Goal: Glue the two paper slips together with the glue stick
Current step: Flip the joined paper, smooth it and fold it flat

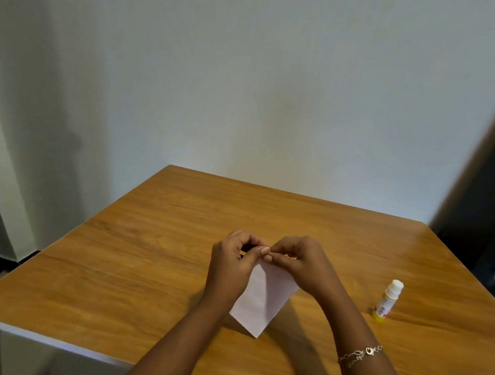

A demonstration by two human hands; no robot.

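White paper: the paper slips (262,298) show as one pale sheet, held up off the surface and tilted, its lower corner pointing down toward the person; whether two slips lie stacked there cannot be told.
Left hand: the left hand (230,262) pinches the top edge of the paper, thumb and forefinger closed on it, the palm covering the sheet's left side.
Right hand: the right hand (299,261) pinches the same top edge from the other side, its fingertips (267,257) touching those of the left hand.
Grip: both grips are narrow and closed on the paper, meeting at one spot at the sheet's top; the rest of the sheet hangs below the grip, between the two forearms.
Glue stick: the glue stick (388,300) stands upright on the surface, well to the right of the grip and a little nearer the person, white cap on, yellow base, apart from both hands.
Bracelet: a thin chain bracelet (360,355) circles the right wrist, below and to the right of the grip.
Surface: the wooden surface (140,267) lies under the grip, its far edge against a pale wall (251,81).
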